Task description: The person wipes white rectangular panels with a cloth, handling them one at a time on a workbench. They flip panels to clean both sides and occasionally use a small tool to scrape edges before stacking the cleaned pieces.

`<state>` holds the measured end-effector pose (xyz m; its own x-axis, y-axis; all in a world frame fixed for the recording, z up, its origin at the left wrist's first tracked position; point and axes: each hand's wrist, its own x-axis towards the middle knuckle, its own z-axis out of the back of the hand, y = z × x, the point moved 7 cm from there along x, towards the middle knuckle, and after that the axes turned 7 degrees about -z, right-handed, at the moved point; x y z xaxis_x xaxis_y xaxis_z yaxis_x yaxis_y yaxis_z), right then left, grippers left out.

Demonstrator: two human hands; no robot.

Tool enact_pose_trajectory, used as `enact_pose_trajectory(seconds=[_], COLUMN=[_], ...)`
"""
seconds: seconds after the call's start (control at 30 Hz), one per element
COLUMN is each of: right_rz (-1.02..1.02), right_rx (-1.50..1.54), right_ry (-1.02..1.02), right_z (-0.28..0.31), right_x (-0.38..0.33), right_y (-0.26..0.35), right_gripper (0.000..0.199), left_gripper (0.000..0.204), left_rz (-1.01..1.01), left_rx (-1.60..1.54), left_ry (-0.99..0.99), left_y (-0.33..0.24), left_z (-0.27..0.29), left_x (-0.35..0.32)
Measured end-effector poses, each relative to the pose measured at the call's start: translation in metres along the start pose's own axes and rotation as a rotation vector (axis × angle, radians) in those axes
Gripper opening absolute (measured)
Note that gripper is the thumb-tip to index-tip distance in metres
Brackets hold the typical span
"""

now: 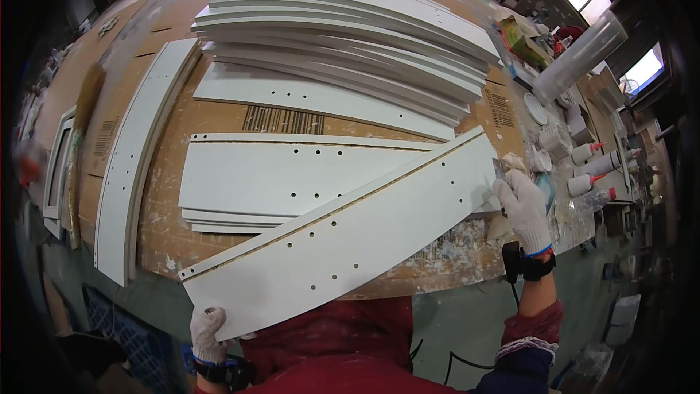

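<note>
A long white board (350, 226) with drilled holes and a narrow groove along its far edge lies slantwise, its near left end reaching past the table's front edge. My left hand (208, 332), in a white knit glove, is closed on that near left corner. At the board's far right end is my right hand (526, 211), gloved too, its fingers bent around what looks like a small flat scraper (500, 168), mostly hidden by the glove. Under the slanted board rests a short stack of similar white boards (244, 175).
A tall stack of white boards (343, 25) fills the table's far side. More boards (142, 153) lie lengthwise at left, near a brown stick-like piece (86, 117). At right stand red-tipped bottles (581, 184), a white cup (540, 160) and a clear plastic roll (580, 58). Cardboard (164, 208) covers the table.
</note>
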<state>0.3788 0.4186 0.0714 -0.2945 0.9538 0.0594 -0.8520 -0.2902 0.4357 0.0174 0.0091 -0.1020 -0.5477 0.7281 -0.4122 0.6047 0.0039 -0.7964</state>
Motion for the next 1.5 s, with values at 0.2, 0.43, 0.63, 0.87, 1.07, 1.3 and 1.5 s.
enact_pose_trajectory(seconds=[0.2,0.43,0.63,0.87,1.07,1.3,1.5], right_rz=[-0.119,0.287,0.222,-0.380,-0.322,-0.117,-0.052], right_rx=[0.157,-0.326,-0.030,0.179,-0.175,-0.132,0.095], right_ry=[0.298,0.564,0.314,-0.088,-0.251,0.060,0.002], right_z=[-0.016,-0.078,-0.049,0.029,0.030,-0.029,-0.036], right_x=[-0.056,-0.077,-0.065,-0.035,-0.011,-0.008,0.004], right_y=[0.007,-0.007,-0.012,-0.138,-0.165,-0.125,-0.116], right_gripper=[0.022,0.027,0.032,0.027,0.066,0.056,0.049], left_gripper=[0.060,0.046,0.033,0.027,0.021,0.026,0.039], left_rz=[-0.082,-0.126,-0.096,-0.076,-0.124,-0.152,0.022], left_rx=[-0.008,-0.104,0.160,0.264,0.319,0.395,0.400], left_ry=[-0.046,-0.106,-0.385,-0.357,-0.417,-0.403,-0.357], left_y=[-0.007,-0.018,-0.017,-0.028,-0.031,-0.033,-0.030], left_z=[0.000,-0.028,0.002,0.006,-0.004,-0.002,0.036], left_x=[-0.008,-0.002,-0.015,-0.014,-0.006,-0.012,-0.007])
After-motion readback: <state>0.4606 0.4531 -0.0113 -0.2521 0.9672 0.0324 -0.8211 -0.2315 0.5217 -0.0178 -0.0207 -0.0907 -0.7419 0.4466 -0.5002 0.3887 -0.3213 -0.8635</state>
